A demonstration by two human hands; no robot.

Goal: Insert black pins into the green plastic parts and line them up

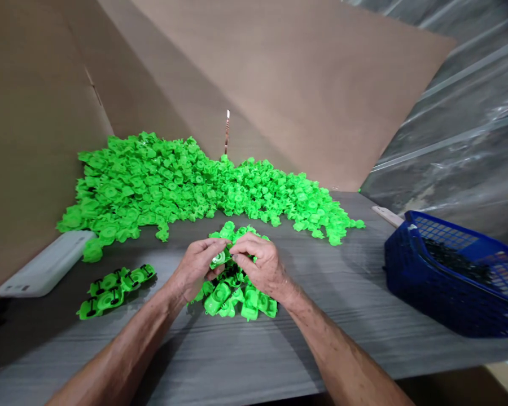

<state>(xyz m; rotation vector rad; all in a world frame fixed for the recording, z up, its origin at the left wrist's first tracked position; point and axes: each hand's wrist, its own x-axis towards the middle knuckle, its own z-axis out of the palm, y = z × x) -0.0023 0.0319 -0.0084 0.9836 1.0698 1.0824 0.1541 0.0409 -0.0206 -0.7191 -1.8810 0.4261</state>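
Observation:
My left hand (197,266) and my right hand (259,264) meet over a small heap of bright green plastic parts (237,296) in the middle of the grey table (342,316). Both pinch one green part (218,258) between their fingertips. The right fingers press on it from the right; whether they hold a second small piece is hidden. A few green parts with black inserts (114,287) lie in a row to the left of my left forearm.
A large pile of green parts (186,180) spreads across the back of the table against brown cardboard walls (34,113). A white flat box (46,264) lies at left. A blue mesh basket (452,276) with small black pieces stands at right.

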